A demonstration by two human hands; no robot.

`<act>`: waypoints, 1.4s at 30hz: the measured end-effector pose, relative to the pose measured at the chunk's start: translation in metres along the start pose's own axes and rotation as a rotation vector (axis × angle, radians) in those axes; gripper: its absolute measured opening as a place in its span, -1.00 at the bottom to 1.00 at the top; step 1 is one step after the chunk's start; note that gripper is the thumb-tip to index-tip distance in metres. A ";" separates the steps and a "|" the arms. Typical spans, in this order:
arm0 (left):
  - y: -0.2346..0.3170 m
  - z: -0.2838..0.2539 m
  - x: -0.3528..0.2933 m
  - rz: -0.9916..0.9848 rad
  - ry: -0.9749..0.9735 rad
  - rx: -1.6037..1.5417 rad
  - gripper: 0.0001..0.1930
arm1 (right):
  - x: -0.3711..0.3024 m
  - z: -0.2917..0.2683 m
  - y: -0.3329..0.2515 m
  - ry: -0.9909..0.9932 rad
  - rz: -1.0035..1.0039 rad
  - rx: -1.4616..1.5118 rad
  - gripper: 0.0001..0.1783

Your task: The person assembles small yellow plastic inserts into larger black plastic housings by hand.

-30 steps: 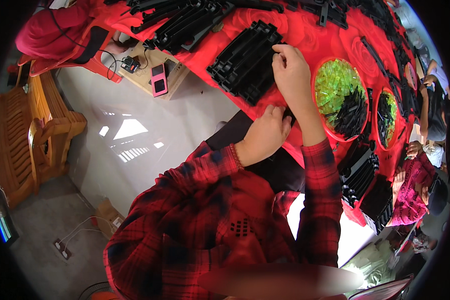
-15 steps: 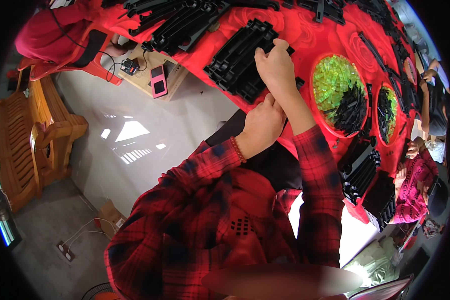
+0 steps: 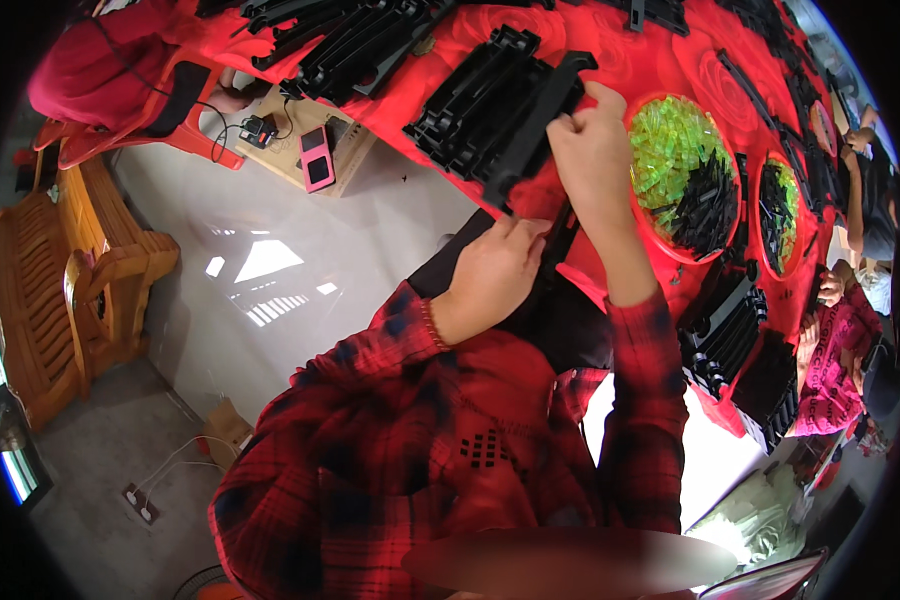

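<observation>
Hands: right hand [image 3: 595, 150] pinches upper part of long black plastic strip [image 3: 535, 135]; left hand [image 3: 495, 275] closed on its lower end.
Table [image 3: 660, 50]: red-covered; strip lies over stacked black frames [image 3: 480, 95].
Bowl [image 3: 682, 170]: green and black pieces.
Handling: judged light, stiff, slightly springy; grip both ends.

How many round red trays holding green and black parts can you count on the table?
2: the nearer tray lies just right of the right hand; the farther tray sits beyond it. Others may be hidden at the rim.

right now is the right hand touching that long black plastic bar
Touching. The head view shows the right hand with fingers closed around the upper end of the long black plastic bar, no gap visible; the left hand sits by its lower end.
</observation>
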State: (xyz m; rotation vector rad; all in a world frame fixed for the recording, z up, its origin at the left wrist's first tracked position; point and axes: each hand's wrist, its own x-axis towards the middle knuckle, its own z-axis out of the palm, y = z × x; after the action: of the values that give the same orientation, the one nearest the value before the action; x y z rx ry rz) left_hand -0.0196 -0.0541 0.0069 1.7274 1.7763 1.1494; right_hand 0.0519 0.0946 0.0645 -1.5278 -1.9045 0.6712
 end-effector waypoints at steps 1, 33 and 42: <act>-0.004 -0.002 -0.003 0.000 -0.005 -0.005 -0.82 | -0.010 -0.018 -0.007 -0.048 0.045 0.038 -0.50; 0.024 -0.011 0.015 -0.394 -0.333 -0.973 -0.48 | -0.118 -0.059 0.007 -0.035 -0.289 -0.199 -0.43; 0.014 -0.004 0.014 -0.531 -0.357 -1.213 -0.58 | -0.119 -0.056 0.014 0.022 -0.358 -0.217 -0.45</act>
State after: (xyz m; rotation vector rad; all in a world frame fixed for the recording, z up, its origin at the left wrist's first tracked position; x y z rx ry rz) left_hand -0.0162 -0.0434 0.0237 0.6142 0.8435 1.1614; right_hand 0.1202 -0.0178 0.0765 -1.2588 -2.2156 0.2954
